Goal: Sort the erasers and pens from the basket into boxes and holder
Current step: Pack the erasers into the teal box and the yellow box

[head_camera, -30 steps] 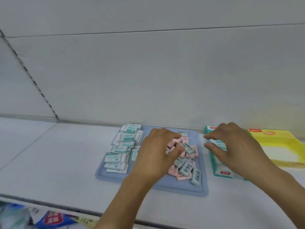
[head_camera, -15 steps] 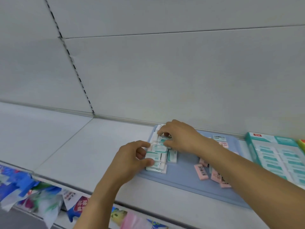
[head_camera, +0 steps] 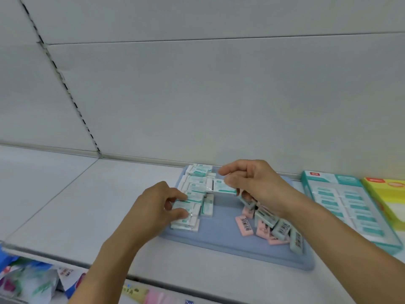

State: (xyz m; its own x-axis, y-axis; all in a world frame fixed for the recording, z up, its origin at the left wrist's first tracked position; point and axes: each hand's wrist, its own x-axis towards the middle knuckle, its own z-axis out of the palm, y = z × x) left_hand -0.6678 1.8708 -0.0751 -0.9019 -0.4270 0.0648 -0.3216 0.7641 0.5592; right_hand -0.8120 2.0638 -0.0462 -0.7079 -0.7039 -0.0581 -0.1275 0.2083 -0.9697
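- Head view: my left hand (head_camera: 151, 207) pinches a white-and-teal wrapped eraser (head_camera: 186, 208) between thumb and curled fingers, on top of the stack at the left side of the blue tray (head_camera: 219, 240).
- My right hand (head_camera: 254, 183) is raised just above the tray, its fingers curled round another teal-wrapped eraser (head_camera: 221, 186).
- Loose pink erasers (head_camera: 244, 226) and barcoded grey-green ones (head_camera: 281, 228) lie heaped on the tray's right half.
- Right of the tray on the white shelf (head_camera: 65, 205) sits a teal box (head_camera: 348, 205) filled with rows of erasers, and beside it a yellow box (head_camera: 390, 194).
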